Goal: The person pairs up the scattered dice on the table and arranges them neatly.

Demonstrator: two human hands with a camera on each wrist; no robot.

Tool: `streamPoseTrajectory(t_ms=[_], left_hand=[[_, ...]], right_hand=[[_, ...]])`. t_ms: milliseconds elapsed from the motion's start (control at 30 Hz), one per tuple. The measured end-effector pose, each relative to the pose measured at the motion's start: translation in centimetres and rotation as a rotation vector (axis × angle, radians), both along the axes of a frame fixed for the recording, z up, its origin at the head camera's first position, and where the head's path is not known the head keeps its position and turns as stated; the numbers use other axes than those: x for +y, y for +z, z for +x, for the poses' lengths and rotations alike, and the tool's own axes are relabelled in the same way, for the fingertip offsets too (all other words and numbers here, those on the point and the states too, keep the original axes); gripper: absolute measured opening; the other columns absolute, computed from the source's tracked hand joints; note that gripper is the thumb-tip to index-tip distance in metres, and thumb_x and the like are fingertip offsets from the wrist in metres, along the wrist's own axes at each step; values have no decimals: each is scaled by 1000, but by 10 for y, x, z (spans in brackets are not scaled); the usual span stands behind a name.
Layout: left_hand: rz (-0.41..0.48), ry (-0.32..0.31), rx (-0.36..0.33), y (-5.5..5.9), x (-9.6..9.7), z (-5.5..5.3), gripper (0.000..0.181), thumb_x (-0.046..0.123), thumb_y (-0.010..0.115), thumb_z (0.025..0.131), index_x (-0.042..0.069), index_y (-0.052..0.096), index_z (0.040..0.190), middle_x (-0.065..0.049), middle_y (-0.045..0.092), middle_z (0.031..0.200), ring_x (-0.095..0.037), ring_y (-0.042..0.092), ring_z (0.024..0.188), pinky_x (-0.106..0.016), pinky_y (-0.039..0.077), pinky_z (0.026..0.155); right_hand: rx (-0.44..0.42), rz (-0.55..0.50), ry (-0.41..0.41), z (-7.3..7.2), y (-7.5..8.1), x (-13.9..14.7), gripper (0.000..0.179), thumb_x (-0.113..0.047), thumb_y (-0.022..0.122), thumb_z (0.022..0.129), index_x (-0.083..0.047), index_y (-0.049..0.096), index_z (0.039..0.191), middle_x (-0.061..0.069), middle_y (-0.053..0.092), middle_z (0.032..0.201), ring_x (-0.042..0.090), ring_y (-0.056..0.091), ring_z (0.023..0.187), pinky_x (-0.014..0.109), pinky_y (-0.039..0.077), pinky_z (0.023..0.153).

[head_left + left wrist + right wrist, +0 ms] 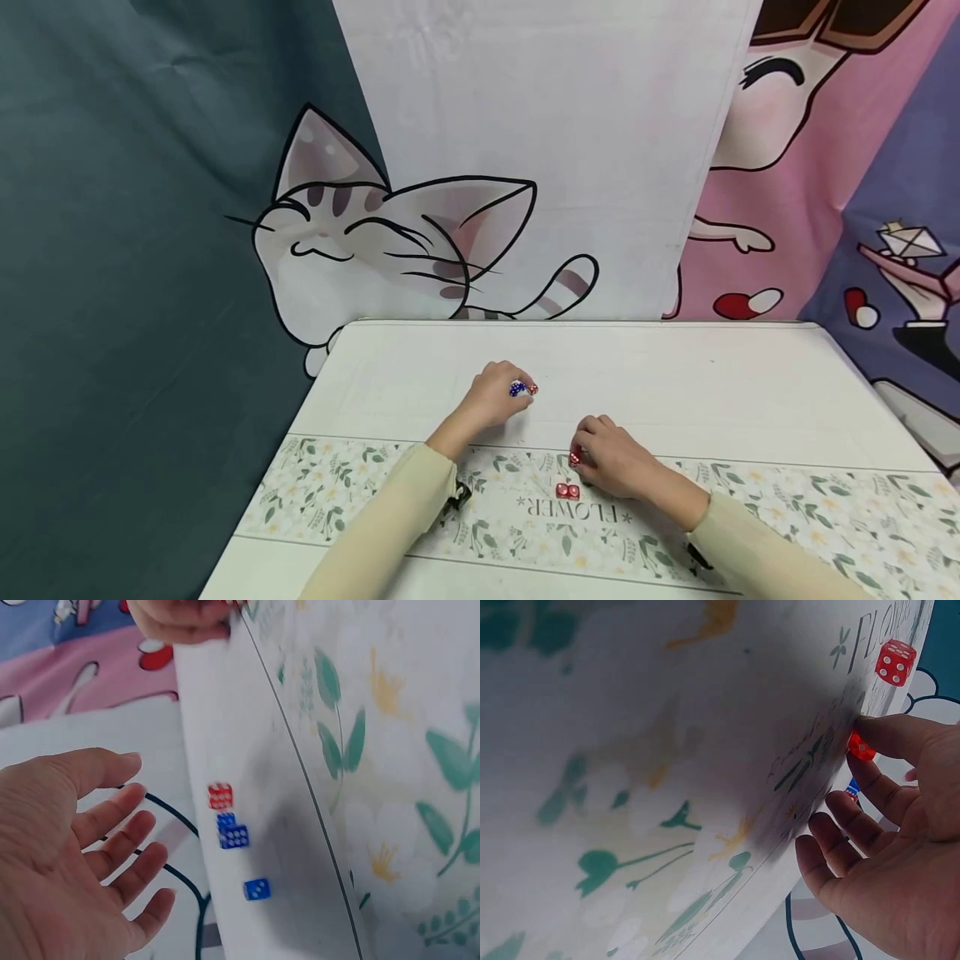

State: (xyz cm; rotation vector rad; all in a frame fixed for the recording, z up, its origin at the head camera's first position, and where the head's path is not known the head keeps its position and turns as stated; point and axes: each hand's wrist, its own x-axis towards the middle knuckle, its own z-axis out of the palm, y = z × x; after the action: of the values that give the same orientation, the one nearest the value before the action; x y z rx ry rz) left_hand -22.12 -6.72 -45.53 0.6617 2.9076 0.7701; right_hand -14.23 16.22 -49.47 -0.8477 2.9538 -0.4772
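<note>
Cartoon backdrops hang behind your white table (675,375), a smiling cat (360,242) at the left and a pink figure at the right, and a flowered strip (787,508) printed with the word FLOWER crosses the table's near part.

Take that printed word as your landmark. Your left hand (495,396) lies beyond it and a little to its left, on the bare white part of the table. Its fingers are straight and spread in the left wrist view (67,847), holding nothing. Just beside its fingertips sits a small cluster of dice: one red die (220,796), a pair of blue dice (231,832) touching each other, and a single blue die (256,889) a little apart.

Your right hand (611,462) rests just beyond the word, at its right end. The index fingertip and thumb pinch an orange-red die (861,746) against the strip, while the other fingers hang loosely curled. Another red die (567,491) lies on the strip touching the word's upper edge, near that hand but free of it.
</note>
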Motion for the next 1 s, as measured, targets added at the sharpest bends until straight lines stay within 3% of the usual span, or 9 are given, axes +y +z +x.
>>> streamPoseTrajectory(t_ms=[300, 1000], left_hand=[[-125, 39, 14, -13, 6, -24, 29, 31, 74, 91, 18, 75, 117, -6, 65, 127, -28, 54, 118, -49, 43, 97], [-214, 78, -7, -32, 13, -38, 25, 35, 75, 91, 21, 76, 111, -2, 64, 125, -24, 53, 117, -46, 42, 96]], right_hand=[[-5, 9, -12, 0, 0, 0, 14, -22, 77, 89, -22, 64, 90, 0, 57, 111, 20, 50, 100, 42, 45, 83], [-8, 9, -4, 0, 1, -1, 13, -20, 76, 89, -20, 64, 91, 2, 57, 111, 21, 50, 99, 43, 45, 82]])
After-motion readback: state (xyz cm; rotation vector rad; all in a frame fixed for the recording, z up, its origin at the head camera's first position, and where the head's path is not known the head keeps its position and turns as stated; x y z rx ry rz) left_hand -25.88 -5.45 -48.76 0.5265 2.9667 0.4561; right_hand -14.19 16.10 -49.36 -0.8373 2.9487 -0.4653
